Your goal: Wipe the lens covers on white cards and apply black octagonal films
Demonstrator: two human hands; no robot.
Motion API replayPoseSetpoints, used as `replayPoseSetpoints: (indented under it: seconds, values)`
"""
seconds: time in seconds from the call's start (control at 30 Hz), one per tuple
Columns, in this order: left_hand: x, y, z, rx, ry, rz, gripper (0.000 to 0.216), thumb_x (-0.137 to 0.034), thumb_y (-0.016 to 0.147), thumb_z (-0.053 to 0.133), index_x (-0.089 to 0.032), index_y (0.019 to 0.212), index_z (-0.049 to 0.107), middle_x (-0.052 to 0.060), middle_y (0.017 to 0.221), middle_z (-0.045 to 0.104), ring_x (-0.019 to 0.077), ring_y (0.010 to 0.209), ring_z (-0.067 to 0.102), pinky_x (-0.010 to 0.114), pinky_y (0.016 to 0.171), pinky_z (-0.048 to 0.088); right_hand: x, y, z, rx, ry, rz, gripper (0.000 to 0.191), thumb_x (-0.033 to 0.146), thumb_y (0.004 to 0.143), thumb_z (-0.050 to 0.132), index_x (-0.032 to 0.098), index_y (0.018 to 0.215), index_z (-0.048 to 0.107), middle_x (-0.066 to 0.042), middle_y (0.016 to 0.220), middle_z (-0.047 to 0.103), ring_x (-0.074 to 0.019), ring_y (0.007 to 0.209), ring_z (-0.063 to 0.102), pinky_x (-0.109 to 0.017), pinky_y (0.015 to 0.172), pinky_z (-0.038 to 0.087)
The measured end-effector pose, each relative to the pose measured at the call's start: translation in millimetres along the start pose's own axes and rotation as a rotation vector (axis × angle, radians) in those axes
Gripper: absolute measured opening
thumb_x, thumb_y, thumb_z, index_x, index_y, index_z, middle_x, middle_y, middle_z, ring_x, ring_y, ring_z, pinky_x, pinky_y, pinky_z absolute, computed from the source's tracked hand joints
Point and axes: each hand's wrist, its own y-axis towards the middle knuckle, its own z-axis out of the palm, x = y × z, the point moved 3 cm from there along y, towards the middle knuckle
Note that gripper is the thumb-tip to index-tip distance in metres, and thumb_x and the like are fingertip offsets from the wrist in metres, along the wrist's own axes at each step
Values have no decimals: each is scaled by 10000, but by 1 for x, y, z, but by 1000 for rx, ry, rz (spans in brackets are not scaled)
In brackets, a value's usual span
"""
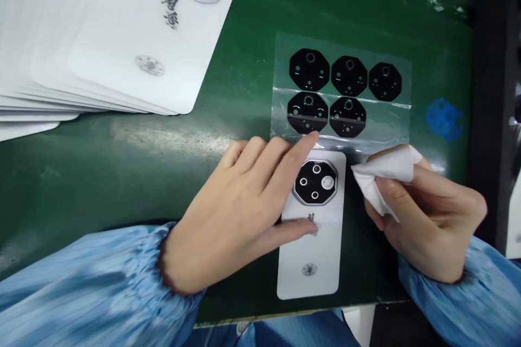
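A white phone back cover (311,249) lies on the green mat (122,173) near the front edge, with a black octagonal camera lens plate (316,181) at its top. My left hand (236,211) rests flat on the cover's left side, fingers stretched, index tip by the cover's top edge and thumb across its middle. My right hand (423,217) is closed on a folded white wipe cloth (382,173) just right of the cover. A clear film sheet (342,92) with several black octagonal lens plates lies just beyond the cover.
A fanned stack of white back covers (101,49) fills the far left, the top one showing its camera plate. A blue octagonal film piece (444,118) lies at the right of the mat. A dark edge runs along the right side.
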Motion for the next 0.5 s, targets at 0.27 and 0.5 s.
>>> replayPoseSetpoints:
  seconds: [0.27,0.5]
  values:
    - [0,-1,0,48,2,-29,890,-564,836,673,-58,1471,310,85,1059,552,242,865,475,369,778,376,3,0,-1,43,-100,41,218,41,888,616,212,911,750,-18,683,535,-132,538,487,-298,367,287]
    - [2,-2,1,60,-51,-52,843,-624,876,573,-129,1490,278,96,1040,562,263,863,494,388,728,377,13,5,5,158,-269,-119,254,-7,892,537,208,894,674,-51,830,566,-146,591,490,-313,419,351]
